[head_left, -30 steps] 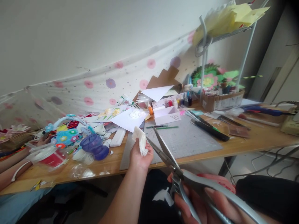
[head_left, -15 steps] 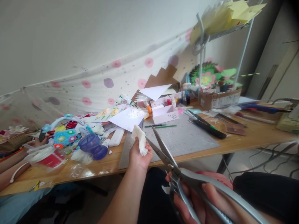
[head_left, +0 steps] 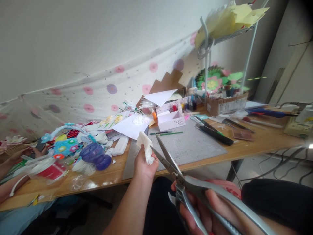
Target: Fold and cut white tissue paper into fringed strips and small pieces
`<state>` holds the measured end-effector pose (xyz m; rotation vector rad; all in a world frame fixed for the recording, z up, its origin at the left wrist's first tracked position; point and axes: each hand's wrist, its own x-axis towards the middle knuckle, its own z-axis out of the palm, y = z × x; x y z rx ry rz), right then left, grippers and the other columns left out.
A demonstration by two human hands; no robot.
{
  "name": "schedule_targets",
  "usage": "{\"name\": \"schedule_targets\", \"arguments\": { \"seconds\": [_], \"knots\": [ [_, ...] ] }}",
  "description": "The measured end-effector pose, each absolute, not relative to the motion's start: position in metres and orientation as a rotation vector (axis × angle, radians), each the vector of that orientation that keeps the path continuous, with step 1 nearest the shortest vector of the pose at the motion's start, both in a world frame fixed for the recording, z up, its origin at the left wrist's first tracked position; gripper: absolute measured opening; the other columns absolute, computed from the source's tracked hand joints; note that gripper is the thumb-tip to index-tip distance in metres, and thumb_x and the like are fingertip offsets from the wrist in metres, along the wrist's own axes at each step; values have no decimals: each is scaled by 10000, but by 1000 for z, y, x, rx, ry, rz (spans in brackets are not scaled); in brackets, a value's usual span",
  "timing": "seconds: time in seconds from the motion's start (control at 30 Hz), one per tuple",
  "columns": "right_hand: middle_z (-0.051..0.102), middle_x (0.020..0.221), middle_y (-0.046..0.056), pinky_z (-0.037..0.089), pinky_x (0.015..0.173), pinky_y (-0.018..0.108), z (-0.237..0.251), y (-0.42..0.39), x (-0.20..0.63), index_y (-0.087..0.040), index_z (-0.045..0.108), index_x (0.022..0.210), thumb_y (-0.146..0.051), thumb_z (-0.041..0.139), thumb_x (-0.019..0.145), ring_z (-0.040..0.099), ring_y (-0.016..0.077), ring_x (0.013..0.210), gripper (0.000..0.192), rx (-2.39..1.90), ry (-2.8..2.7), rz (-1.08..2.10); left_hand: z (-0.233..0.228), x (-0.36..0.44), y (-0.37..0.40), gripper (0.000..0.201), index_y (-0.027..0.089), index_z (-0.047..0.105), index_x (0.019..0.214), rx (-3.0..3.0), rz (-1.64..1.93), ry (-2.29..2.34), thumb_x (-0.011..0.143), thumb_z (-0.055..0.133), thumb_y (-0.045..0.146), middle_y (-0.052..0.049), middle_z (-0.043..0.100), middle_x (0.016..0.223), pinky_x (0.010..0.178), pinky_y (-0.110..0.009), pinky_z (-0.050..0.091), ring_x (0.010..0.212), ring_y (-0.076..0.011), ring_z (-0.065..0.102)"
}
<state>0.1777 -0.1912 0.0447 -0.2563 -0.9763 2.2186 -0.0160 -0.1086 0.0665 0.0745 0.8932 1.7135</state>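
Note:
My left hand is closed on a thin, crumpled piece of white paper, perhaps tissue, with a frayed lower edge. Large metal scissors are in my right hand, fingers wrapped about the grey handles. The blades stand apart, their tips close to the right side of the white piece; I cannot tell if they touch it. A white scrap hangs by the fingers of my right hand. Both hands are over the front edge of the table, before a grey cutting mat.
On the table stand a purple cup, a small white box and a white sheet bearing white bits. A black-handled tool lies on the mat's right. At left, another person's hands hold a dark phone-like object.
The view has shifted slightly, so the table things sit a little further left. My hands keep nearly the same pose, scissors still apart. The other person's hands show more.

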Motion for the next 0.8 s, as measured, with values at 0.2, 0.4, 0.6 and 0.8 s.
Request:
{"name": "schedule_targets", "arguments": {
  "seconds": [0.2, 0.4, 0.6, 0.8],
  "knots": [
    [526, 681, 0, 327, 420, 152, 59, -192, 182, -244, 560, 1058, -633, 568, 705, 461, 75, 519, 525, -317, -1041, 2245, 65, -13, -111, 186, 163, 474, 676, 62, 1765, 921, 859, 451, 190, 50, 444, 467, 352, -146, 342, 344, -48, 418],
    [532, 709, 16, 298, 378, 136, 61, -193, 183, -221, 555, 1039, -594, 524, 767, 468, 74, 507, 463, -297, -1115, 2175, 61, -9, -115, 133, 161, 549, 801, 249, 1890, 999, 834, 507, 283, 34, 515, 508, 337, -189, 345, 376, -99, 473],
    [509, 704, -3, 296, 440, 174, 50, -186, 177, -217, 482, 1069, -626, 529, 741, 416, 63, 499, 526, -194, -1252, 2140, 58, -6, -118, 171, 175, 602, 939, 450, 2025, 1068, 848, 498, 276, -5, 634, 710, 549, -204, 493, 601, -117, 606],
    [460, 718, -39, 320, 479, 176, 26, -177, 163, -194, 439, 1026, -596, 656, 639, 401, 51, 532, 600, -115, -1294, 2208, 53, -1, -121, 171, 195, 613, 880, 584, 2053, 1137, 806, 559, 340, -4, 637, 698, 580, -196, 501, 679, -137, 641]
  ]
}}
